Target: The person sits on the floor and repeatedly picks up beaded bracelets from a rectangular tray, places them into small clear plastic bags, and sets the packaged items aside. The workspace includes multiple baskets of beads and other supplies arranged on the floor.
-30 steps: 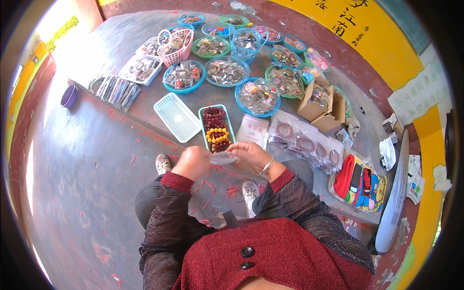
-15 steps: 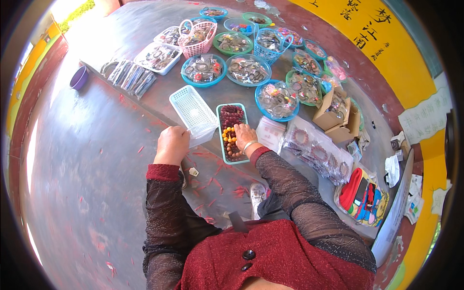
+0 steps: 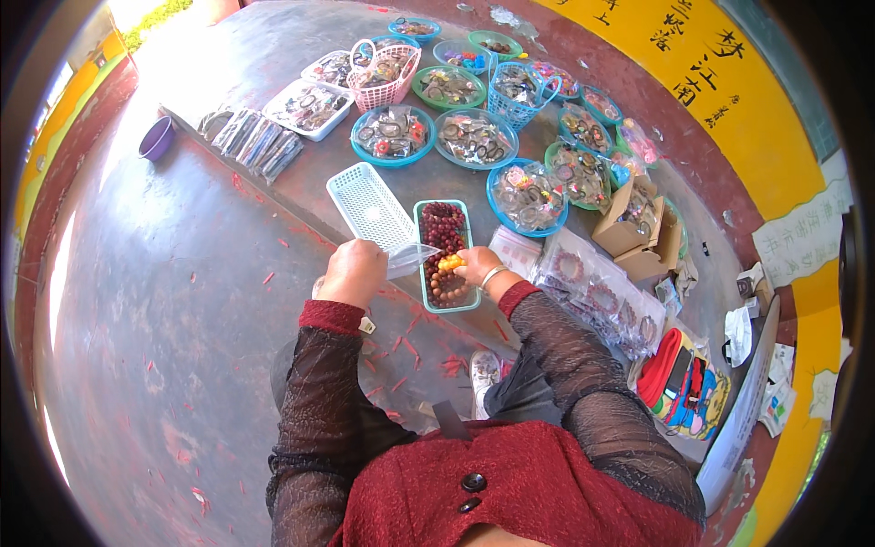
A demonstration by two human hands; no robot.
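Observation:
My left hand point(image 3: 354, 271) is closed on a clear plastic bag point(image 3: 407, 260), which reaches toward the right. Between the fingers of my right hand point(image 3: 480, 267) is a yellow bead bracelet point(image 3: 450, 263), bunched up close to the bag's end; whether it is inside the bag I cannot tell. Both are above a light green tray point(image 3: 445, 308). Dark red bead bracelets point(image 3: 442, 223) fill the tray's far part, and brown bead bracelets point(image 3: 447, 290) lie in its near part. To its left stands a white plastic basket point(image 3: 365, 202) with holes in its walls.
Several round basins of bagged bracelets, such as a blue one point(image 3: 527, 228), stand beyond the tray. Packed bracelets point(image 3: 597, 287) lie to the right, near an opened cardboard box point(image 3: 629, 228). A purple bucket point(image 3: 157, 139) stands far left; my shoe point(image 3: 485, 383) is below the tray.
My right hand has lifted the yellow bead bracelet off the other beads in the tray. My left hand has brought the bag rightward, over the tray's edge and close to the bracelet.

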